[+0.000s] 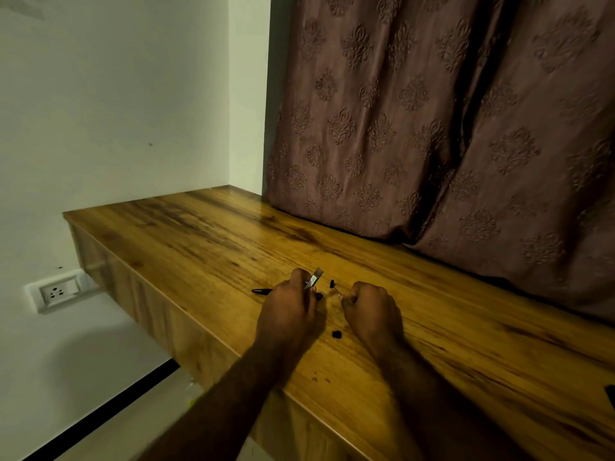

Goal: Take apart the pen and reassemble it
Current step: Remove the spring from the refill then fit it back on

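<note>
My left hand (289, 306) grips a silvery pen part (314, 279) that sticks up and to the right from its fingers. A black pen barrel (262, 291) lies on the wooden desk (186, 234), its tip showing left of that hand. My right hand (372, 307) pinches a thin refill (336, 289) whose small black end (332, 283) points up and left. Between my wrists, a small black piece (336, 334) rests on the desk. Another dark end (319, 296) shows just right of my left hand.
A brown patterned curtain (432, 128) hangs down onto the back of the desk. A white wall socket (56, 292) sits low on the left wall. The desk's front edge (213, 331) runs diagonally under my left forearm. A dark object (610, 394) peeks in at the right border.
</note>
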The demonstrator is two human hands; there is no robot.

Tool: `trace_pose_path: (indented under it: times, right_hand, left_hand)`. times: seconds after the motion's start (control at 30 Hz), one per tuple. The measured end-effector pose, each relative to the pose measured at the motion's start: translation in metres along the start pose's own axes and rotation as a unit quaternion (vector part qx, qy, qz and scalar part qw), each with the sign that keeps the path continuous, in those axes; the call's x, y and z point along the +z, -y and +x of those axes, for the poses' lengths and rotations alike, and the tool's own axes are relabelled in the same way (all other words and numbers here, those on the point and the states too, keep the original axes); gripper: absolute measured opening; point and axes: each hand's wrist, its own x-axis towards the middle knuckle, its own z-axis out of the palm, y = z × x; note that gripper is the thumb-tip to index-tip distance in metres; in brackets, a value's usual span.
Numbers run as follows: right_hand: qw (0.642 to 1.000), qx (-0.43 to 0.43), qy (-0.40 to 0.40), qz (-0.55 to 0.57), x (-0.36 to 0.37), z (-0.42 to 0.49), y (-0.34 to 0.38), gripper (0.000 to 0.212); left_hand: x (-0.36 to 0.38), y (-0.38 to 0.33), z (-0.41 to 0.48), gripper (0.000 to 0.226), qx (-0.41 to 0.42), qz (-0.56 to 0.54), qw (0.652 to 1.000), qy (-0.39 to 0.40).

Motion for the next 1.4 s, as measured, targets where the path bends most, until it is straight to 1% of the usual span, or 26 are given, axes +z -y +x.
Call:
trace_pose_path:
  times: [0.3, 0.57, 0.67, 0.77, 0.83, 0.87, 0.9, 0.93, 1.0, 1.03, 1.17, 1.3, 1.4]
  right_hand:
    - [1.000, -0.003, 0.004, -0.004, 0.001, 0.000, -0.002, 0.023]
    - [1.000, 0.014, 0.003, 0.011, 0.004, 0.002, -0.004, 0.025]
    - [0.999, 0.030, 0.011, 0.036, 0.005, 0.002, -0.005, 0.027]
    - [0.994, 0.036, -0.001, 0.103, 0.003, 0.001, -0.011, 0.032]
    - [0.978, 0.022, -0.008, 0.208, -0.003, 0.000, -0.016, 0.033]
    - [0.965, 0.011, 0.011, 0.262, -0.007, -0.003, -0.019, 0.032]
    - [0.954, -0.006, 0.046, 0.297, -0.013, -0.007, -0.020, 0.030]
    - [0.948, -0.025, 0.091, 0.304, -0.016, -0.011, -0.021, 0.027]
    - [0.948, -0.057, 0.164, 0.267, -0.020, -0.017, -0.019, 0.018]
    - [0.950, -0.069, 0.181, 0.243, -0.021, -0.018, -0.018, 0.015]
    - [0.959, -0.114, 0.192, 0.173, -0.029, -0.018, -0.013, 0.015]
    - [0.955, -0.129, 0.208, 0.164, -0.034, -0.017, -0.013, 0.017]
    - [0.955, -0.127, 0.213, 0.164, -0.036, -0.017, -0.012, 0.019]
  left_hand:
    - [-0.001, -0.002, -0.001, 0.010, 0.009, 0.006, 1.000, 0.000]
    - [0.002, 0.000, 0.000, 0.007, 0.007, 0.021, 1.000, -0.003]
    - [0.002, 0.001, 0.000, 0.009, -0.001, 0.024, 1.000, 0.005]
    - [0.000, 0.000, -0.001, 0.010, 0.004, 0.020, 1.000, 0.007]
    - [0.000, -0.001, -0.002, 0.010, 0.011, 0.017, 1.000, 0.009]
    - [0.001, 0.000, -0.002, 0.009, 0.011, 0.018, 1.000, 0.008]
    - [0.002, 0.001, -0.002, 0.009, 0.010, 0.024, 1.000, 0.007]
    - [0.003, 0.003, -0.001, 0.008, 0.011, 0.034, 0.999, 0.006]
    - [0.006, 0.006, 0.000, 0.010, 0.025, 0.062, 0.998, 0.007]
    - [0.006, 0.006, 0.000, 0.010, 0.030, 0.067, 0.997, 0.010]
    - [0.003, 0.003, 0.003, 0.016, 0.031, 0.075, 0.996, 0.034]
    - [0.004, 0.002, -0.001, 0.016, 0.068, 0.067, 0.995, 0.037]
    - [0.007, 0.004, -0.001, 0.016, 0.076, 0.066, 0.995, 0.028]
